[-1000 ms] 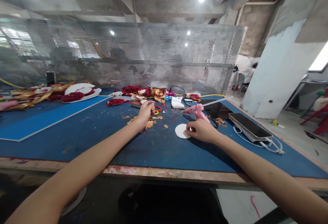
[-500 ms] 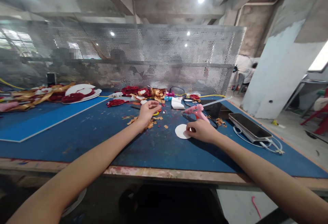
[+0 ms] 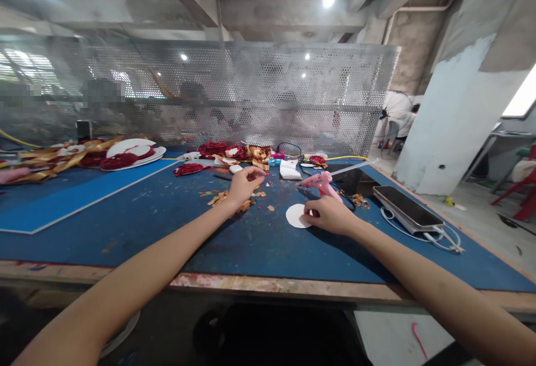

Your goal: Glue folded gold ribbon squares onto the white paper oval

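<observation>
Perforated metal screening (image 3: 234, 70) stands behind the blue tabletop (image 3: 255, 249), with blurred figures showing through it. Far to the left of the pink glue gun (image 3: 323, 182) lies a tangle of gold ribbon (image 3: 54, 160), then white plates (image 3: 157, 155) bearing dark red material, with a brighter blue board (image 3: 84, 196) in front of them. Nearer the glue gun, but still left of it, come a red fuzzy piece (image 3: 187, 169) and tan scraps (image 3: 220, 197). Beside those scraps, left of the glue gun, is the left hand (image 3: 246, 184), its fingers bent and close to the thumb; whether it holds anything I cannot tell. Folded white paper (image 3: 288, 169) sits behind and left of the glue gun. Flat on the tabletop, just in front of the glue gun and slightly left, is a white disc (image 3: 296, 216); the right hand (image 3: 329, 213) pinches its right edge between thumb and finger. Well right of the glue gun rests a phone (image 3: 408, 205) beside a looped white cable (image 3: 454, 239).
</observation>
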{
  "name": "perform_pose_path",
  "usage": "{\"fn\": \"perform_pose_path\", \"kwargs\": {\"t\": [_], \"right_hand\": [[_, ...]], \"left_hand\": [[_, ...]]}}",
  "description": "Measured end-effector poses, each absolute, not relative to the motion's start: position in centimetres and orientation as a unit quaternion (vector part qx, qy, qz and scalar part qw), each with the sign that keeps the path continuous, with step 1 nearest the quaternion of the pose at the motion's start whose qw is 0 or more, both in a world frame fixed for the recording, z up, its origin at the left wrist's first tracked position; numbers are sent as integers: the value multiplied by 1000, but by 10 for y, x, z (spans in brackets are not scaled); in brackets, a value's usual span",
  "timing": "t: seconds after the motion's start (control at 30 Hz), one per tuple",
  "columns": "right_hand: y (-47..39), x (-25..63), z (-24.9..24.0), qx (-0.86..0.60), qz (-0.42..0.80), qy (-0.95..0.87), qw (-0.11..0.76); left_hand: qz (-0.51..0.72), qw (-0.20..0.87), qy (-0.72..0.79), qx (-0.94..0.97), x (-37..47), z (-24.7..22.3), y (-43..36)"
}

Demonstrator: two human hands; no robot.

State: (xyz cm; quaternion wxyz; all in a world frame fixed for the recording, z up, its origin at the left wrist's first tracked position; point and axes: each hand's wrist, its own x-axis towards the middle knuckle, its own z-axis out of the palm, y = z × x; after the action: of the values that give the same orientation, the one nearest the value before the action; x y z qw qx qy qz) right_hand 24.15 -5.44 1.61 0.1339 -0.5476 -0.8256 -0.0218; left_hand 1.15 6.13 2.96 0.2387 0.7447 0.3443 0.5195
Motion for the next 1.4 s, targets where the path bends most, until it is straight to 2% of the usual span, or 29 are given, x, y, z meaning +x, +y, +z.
{"fn": "perform_pose_path", "kwargs": {"t": [0.4, 0.7, 0.97, 1.4], "right_hand": [[-54, 242, 15, -545, -14, -826, 141], [-53, 242, 15, -548, -17, -826, 133], [-53, 243, 13, -545, -18, -828, 135], [-55, 241, 16, -550, -12, -824, 135]], "left_hand": [[455, 85, 384, 799, 10, 34, 51], [331, 21, 366, 869, 5, 29, 69], [181, 95, 339, 918, 9, 26, 61], [148, 127, 365, 910, 8, 27, 62]]}}
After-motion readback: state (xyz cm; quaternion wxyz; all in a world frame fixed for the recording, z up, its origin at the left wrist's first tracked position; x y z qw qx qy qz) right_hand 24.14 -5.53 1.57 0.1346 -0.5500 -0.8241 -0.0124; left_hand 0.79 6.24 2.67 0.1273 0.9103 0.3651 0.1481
